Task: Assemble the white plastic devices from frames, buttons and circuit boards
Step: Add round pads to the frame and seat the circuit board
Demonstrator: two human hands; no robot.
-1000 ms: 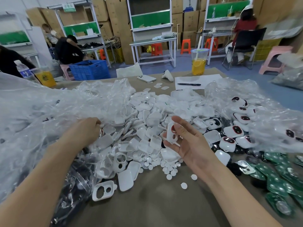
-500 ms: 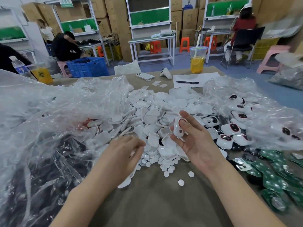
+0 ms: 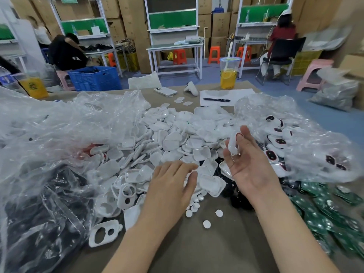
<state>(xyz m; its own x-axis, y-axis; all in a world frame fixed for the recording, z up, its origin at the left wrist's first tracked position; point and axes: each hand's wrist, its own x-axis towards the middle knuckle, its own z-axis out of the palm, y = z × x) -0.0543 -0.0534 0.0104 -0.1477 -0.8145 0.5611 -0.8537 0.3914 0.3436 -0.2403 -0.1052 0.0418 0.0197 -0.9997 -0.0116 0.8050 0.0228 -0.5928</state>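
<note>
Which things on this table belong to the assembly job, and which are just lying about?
Job: heap of white plastic shells, white two-hole plastic frames, small round white buttons, green circuit boards, the white plastic piece the right hand holds.
Lying about: white smartphone, black pen on white paper sheet, clear plastic cup of yellow drink.

No text can be read; print on the yellow bag (image 3: 33, 86) is blurred

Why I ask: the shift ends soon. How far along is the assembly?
Apparently done: some white devices with dark windows lie by the clear bag at right. In hand: the right hand pinches one white frame; the left hand rests on the parts pile. Left: most of it, that pile, loose buttons and green circuit boards.
</note>
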